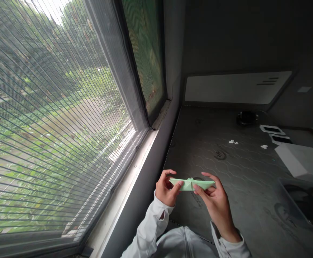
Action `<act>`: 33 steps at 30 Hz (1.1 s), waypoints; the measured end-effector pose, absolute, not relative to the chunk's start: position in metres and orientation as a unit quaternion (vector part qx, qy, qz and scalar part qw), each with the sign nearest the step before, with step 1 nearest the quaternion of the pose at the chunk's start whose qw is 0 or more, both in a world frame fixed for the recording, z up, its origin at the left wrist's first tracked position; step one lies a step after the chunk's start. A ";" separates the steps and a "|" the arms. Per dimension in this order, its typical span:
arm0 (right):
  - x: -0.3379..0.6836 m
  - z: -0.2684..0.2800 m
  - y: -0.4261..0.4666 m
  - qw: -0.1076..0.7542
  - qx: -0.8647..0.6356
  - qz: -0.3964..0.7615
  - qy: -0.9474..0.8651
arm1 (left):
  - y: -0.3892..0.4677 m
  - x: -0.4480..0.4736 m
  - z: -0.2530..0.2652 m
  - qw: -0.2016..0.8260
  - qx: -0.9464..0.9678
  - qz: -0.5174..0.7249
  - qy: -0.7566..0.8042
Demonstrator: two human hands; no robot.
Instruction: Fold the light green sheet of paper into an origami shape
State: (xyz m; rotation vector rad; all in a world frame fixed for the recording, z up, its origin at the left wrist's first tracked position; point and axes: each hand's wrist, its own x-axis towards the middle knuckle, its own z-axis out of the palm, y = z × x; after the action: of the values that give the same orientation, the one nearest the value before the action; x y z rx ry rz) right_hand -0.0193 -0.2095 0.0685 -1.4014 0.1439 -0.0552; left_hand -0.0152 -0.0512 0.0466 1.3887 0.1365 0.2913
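Note:
A folded light-green paper boat [188, 185] is held level in front of my body, above the dark mattress [204, 136]. Its two ends taper to points, and small folds stick up at its middle. My left hand [168, 189] pinches the left end, thumb on the near side and index finger curled above. On the right part, my right hand [216, 197] grips with its thumb on the near side near the centre; its index finger is raised off the paper. The fingers behind the paper are partly hidden.
At left is a screened window [51, 125] with a sill [131, 170]. On the mattress lie small white scraps [233, 142], a dark round object [247, 118], white-framed dark items [271, 129], a white box [301, 159] and a clear plastic bin [293, 195]. A headboard [234, 87] stands behind.

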 end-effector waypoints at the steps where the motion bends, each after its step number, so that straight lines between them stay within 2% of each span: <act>1: -0.019 0.069 -0.209 0.760 -0.646 -0.028 0.070 | -0.052 -0.014 0.046 0.768 0.623 0.129 0.069; 7: -0.016 0.070 -0.208 0.756 -0.650 -0.025 0.080 | -0.056 -0.012 0.041 0.802 0.596 0.020 0.034; 20: -0.013 0.051 -0.222 0.685 -0.721 -0.056 0.090 | -0.063 -0.012 0.025 0.724 0.689 0.040 0.017; 28: -0.014 0.048 -0.232 0.692 -0.715 -0.084 0.053 | -0.070 -0.003 0.008 0.645 0.761 0.052 -0.034; 33: -0.011 0.046 -0.248 0.673 -0.739 -0.009 0.032 | -0.075 -0.002 0.006 0.605 0.792 0.041 -0.078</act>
State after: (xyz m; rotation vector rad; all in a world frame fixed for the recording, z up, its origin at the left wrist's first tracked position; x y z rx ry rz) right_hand -0.0111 -0.2482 0.0455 -1.6630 0.0717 -0.0206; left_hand -0.0021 -0.0747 0.0061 1.8315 -0.1801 0.0942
